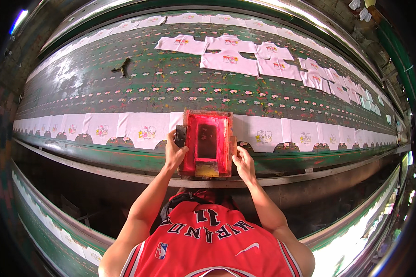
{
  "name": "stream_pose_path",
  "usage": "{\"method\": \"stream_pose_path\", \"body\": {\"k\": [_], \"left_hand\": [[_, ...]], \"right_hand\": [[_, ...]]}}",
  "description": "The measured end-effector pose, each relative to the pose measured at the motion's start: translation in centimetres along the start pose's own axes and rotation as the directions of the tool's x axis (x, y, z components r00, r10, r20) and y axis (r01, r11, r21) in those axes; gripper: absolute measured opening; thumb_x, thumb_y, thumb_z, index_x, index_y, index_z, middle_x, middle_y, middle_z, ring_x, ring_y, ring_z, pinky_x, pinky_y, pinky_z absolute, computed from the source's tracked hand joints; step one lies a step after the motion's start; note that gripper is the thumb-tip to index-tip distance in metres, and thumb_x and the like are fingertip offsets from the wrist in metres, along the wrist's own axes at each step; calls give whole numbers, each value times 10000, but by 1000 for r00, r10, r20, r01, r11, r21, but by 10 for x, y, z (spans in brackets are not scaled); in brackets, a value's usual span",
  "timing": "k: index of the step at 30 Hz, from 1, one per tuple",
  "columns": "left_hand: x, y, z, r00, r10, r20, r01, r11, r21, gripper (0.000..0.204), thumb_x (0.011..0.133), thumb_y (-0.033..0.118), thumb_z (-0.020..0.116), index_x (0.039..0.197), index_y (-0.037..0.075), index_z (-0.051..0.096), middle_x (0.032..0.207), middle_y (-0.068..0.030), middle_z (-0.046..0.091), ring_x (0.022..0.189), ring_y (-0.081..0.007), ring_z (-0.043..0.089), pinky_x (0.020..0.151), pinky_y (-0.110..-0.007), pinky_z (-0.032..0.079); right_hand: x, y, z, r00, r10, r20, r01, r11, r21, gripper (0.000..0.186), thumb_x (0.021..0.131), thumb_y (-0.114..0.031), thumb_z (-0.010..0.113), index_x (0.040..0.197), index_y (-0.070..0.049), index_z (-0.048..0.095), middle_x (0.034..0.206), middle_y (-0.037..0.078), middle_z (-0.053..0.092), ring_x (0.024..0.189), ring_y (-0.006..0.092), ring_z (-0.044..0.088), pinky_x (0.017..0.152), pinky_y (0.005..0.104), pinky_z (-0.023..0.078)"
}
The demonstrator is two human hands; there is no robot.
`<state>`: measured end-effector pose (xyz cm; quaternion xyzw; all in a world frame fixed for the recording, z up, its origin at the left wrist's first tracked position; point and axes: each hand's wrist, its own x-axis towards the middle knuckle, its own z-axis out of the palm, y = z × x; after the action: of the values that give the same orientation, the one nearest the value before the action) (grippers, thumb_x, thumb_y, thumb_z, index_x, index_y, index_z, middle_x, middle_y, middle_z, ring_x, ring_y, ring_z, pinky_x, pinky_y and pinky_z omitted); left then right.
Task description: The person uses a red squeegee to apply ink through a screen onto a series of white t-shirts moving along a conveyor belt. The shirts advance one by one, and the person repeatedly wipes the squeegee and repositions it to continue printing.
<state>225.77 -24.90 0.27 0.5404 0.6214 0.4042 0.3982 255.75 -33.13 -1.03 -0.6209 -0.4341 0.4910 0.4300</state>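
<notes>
Hands, left [174, 152] and right [244, 162], arms outstretched, grip opposite sides of red printing frame [206, 143]

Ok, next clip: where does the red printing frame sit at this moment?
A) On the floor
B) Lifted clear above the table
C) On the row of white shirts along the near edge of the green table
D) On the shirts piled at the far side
C: the red printing frame lies flat on the near row of white shirts, with the left hand and right hand gripping its two sides.
</notes>
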Motion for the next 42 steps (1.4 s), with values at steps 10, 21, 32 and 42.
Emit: {"method": "stream_pose_path", "body": {"k": [10,21,32,42], "left_hand": [[2,-8,0,1000,-20,3,20,1000,6,783,719,63,743,1421,-77,426,1203,-235,639,1094,-300,646,998,-373,501],[2,-1,-1,999,-41,2,41,998,45,783,718,78,737,1419,-86,429,1175,-277,662,1075,-350,676,980,-407,515],[3,-7,-1,1000,-5,-1,5,1000,-5,781,726,77,731,1425,-84,424,1168,-291,659,1089,-364,674,989,-408,507],[3,-9,-2,999,-51,17,50,998,23,796,722,70,751,1430,-75,419,1223,-313,647,1146,-410,657,1015,-430,499]], "right_hand": [[4,21,-2,983,-170,-66,158,974,-161,507,980,-193,730,1398,38,559,1284,239,654,1172,320,652,1016,427,520],[-38,-68,53,708,-463,533,705,420,-572,502,753,-258,860,1153,-35,655,1157,109,634,1143,307,609,970,457,466],[-22,-71,62,702,-547,457,700,410,-585,168,813,-109,734,953,-71,649,958,60,667,934,273,649,843,432,463],[26,-51,77,711,-583,393,638,298,-710,239,799,-72,748,1028,-78,678,1025,50,697,974,249,655,823,430,442]]}}
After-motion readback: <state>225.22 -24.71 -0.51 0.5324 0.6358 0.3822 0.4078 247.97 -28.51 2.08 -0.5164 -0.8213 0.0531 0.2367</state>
